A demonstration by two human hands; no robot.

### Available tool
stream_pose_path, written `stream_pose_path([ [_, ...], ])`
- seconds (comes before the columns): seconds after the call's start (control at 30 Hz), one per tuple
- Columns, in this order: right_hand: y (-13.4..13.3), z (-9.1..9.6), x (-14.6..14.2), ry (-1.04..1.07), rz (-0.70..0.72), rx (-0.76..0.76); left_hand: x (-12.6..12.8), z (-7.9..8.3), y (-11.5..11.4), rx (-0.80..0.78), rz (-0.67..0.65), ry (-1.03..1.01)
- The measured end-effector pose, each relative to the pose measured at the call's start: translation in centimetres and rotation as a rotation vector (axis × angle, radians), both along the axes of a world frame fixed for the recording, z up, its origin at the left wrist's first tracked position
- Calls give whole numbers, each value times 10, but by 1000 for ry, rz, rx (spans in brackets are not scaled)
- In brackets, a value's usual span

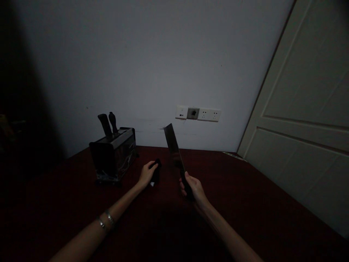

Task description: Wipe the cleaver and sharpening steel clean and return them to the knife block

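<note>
My right hand [192,189] is wrapped round the black handle of a cleaver [172,140]. Its broad blade points up and slightly left, raised above the dark red table [218,178]. Left of it, my left hand [147,174] grips a small black object [155,174] with a rounded upper end and a pale patch at its bottom. The dim light hides what kind of object this is. A gap separates the blade from the left hand. Farther left stands a knife block [114,154] with two black knife handles [105,123] sticking up from its top.
Behind the table rises a pale wall [152,65] with a row of power sockets [208,114]. A white panelled door [300,123] leans into view at the right. A thin light strip [234,156] lies at the table's back right edge. The far left is very dark.
</note>
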State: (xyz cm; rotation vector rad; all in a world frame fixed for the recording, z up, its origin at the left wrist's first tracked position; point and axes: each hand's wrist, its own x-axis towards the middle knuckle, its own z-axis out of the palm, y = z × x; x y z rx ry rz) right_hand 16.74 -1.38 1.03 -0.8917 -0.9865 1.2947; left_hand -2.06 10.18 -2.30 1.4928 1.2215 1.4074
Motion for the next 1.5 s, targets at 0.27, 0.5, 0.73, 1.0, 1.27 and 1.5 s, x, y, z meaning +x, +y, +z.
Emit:
stream_pose_path([
  [0.27, 2, -6, -4, -102, 72, -31, -4, -6, 3, -9, -19, 0],
  [0.5, 1, -1, 0, -224, -67, -86, -3, -8, 3, -2, -15, 0],
  [0.73, 5, -9, 2, -157, -49, -62, -4, 5, 0, 103, 78, -38],
  [1.0, 3, -17, -6, -363, -89, 82, 13, 65, -36, 603, -23, 178],
  [1.27, -2, -21, -10, -463, -74, 112, 32, 86, -51, 860, -466, 846],
  [1.5, -3, -15, -6, -490, -102, 137, 31, 94, -49, 771, -598, 921],
])
